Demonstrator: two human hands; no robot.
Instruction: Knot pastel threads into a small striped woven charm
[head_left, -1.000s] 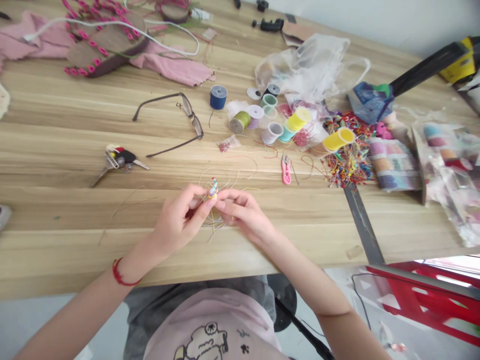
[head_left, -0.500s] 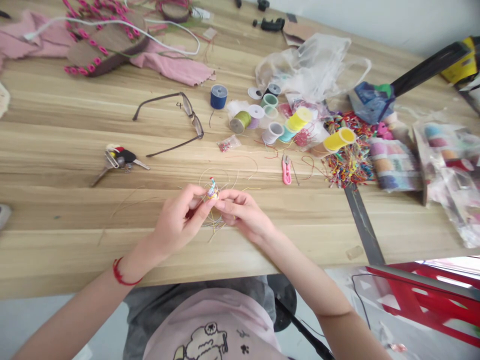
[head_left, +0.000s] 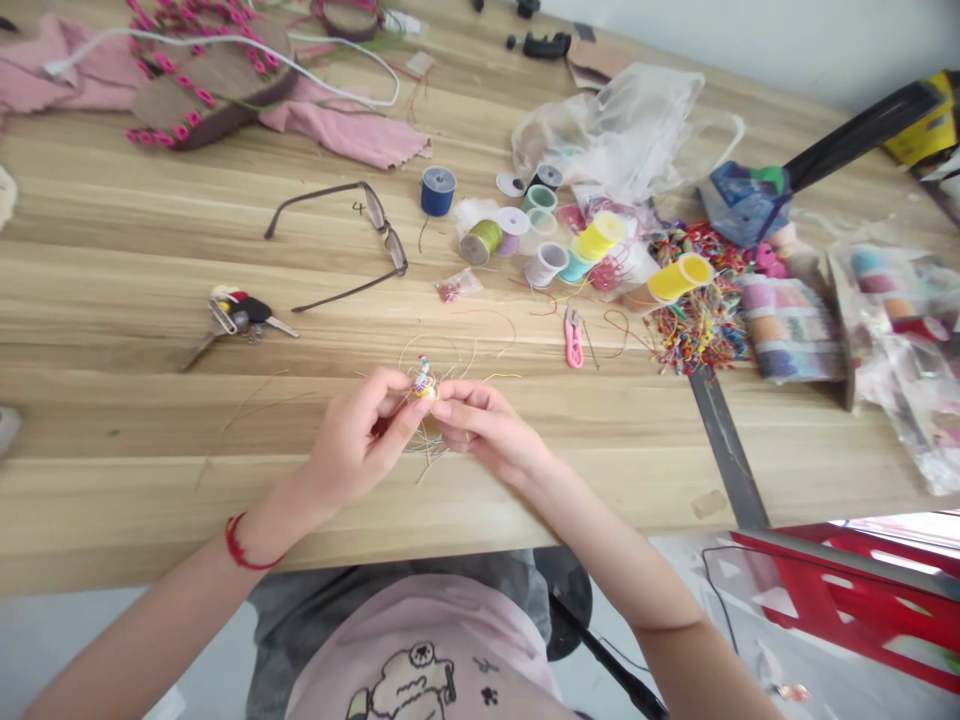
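Note:
My left hand (head_left: pixel 352 435), with a red string around its wrist (head_left: pixel 244 545), and my right hand (head_left: pixel 484 430) meet above the wooden tabletop (head_left: pixel 150 420). Between their fingertips is a tiny multicoloured thread-wrapped charm (head_left: pixel 424 381), held up by the left thumb and forefinger, with the right fingertips against its lower side. Fine yellow and gold threads (head_left: pixel 429 445) trail from it, some looping over the wood beneath my hands. The hands hide part of these threads.
Sewing thread spools (head_left: pixel 480 243), pink thread snips (head_left: pixel 574 338) and a heap of coloured thread clippings (head_left: pixel 697 325) lie ahead. Glasses (head_left: pixel 382 240), keys (head_left: pixel 240 318) and a plastic bag (head_left: pixel 607 130) are nearby. A red crate (head_left: pixel 840 600) stands beyond the right table edge.
My hands and the charm stay almost in the same place. The whole view shifts only slightly.

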